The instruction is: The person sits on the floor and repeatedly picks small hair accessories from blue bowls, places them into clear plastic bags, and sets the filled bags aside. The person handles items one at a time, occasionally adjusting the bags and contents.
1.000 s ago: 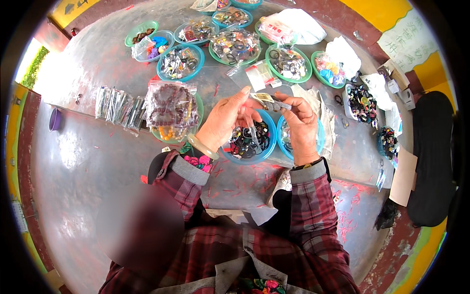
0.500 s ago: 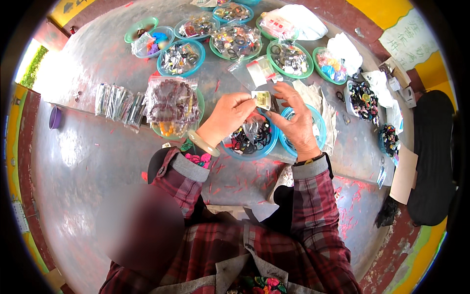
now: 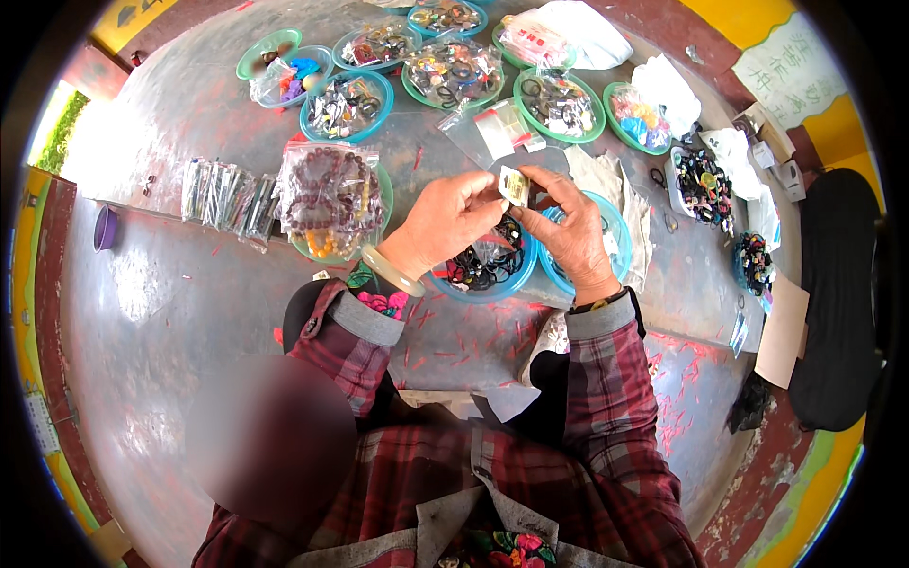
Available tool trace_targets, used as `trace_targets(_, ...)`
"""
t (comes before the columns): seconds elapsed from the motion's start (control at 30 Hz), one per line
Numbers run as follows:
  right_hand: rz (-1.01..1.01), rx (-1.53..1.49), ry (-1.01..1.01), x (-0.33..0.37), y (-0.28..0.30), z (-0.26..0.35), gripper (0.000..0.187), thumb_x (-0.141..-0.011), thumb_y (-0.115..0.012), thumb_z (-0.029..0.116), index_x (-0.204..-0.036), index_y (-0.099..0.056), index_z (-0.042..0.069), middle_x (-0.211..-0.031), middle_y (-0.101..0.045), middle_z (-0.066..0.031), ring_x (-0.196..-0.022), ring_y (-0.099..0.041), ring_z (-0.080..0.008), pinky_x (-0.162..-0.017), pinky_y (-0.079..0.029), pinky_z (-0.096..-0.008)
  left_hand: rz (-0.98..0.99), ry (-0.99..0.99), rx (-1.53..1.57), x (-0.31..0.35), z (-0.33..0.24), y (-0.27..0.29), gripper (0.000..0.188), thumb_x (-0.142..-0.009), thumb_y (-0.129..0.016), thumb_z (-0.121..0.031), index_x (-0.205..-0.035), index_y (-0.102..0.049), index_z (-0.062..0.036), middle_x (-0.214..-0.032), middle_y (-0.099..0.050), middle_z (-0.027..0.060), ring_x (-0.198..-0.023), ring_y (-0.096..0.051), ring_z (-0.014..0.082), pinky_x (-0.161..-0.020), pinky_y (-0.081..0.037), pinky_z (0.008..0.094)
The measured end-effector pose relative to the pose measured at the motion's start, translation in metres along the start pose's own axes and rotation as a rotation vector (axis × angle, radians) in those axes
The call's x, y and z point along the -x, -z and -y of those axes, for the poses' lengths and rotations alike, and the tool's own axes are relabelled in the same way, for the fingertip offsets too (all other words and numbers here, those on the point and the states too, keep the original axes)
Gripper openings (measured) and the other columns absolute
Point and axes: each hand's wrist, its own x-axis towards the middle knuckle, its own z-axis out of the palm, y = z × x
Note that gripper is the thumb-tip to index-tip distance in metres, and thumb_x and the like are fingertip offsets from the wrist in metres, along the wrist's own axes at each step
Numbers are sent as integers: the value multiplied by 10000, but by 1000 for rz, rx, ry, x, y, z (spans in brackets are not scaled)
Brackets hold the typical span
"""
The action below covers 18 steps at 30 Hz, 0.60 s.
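Observation:
Both hands meet over two blue basins in front of me. Between the fingertips is a small printed card [image 3: 514, 186], white with a yellowish patch. My left hand [image 3: 445, 222], a pale bangle at its wrist, pinches the card's left side. From the other side, my right hand [image 3: 571, 232] grips its right edge with thumb and fingers. Whether anything is attached to the card I cannot make out. Below the hands sits a blue basin [image 3: 492, 295] holding dark cords and small plastic bags. Next to it stands another blue basin [image 3: 620, 237], partly hidden by my right hand.
Bagged dark beads [image 3: 331, 194] lie on a green basin at left, beside several bundles of slim packets [image 3: 227, 199]. Farther back stand several basins, among them a green basin [image 3: 598, 133]. A white tray [image 3: 677, 194] of dark cords and a black cushion-like object [image 3: 838, 303] are at right.
The card has turned from nearly level to tilted. My left fingers have shifted right, and the right fingers have closed in on the card.

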Motion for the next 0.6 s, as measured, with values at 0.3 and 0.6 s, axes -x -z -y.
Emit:
trace_targets(0.3,-6,25,64,0,-1,-1,446,-672,-717,86,-1096,-588,33,-1035,-604,-131,-921,-594,-225,-793,-465,-301,-59,-68,-188,3,-8,-3,111,-829,-540,-76,-873,-554,25,-669,-560,47,-603,-504,45,-504,-409,240)
trace_targets(0.6,16,61,123,1,0,-6,449,-660,-720,81,-1085,-592,17,-1034,-603,-142,-931,-591,-245,-809,-460,-307,-198,-312,-440,2,3,-11,75,-781,-539,-48,-799,-532,24,-630,-538,130,-540,-538,170,-483,-410,300)
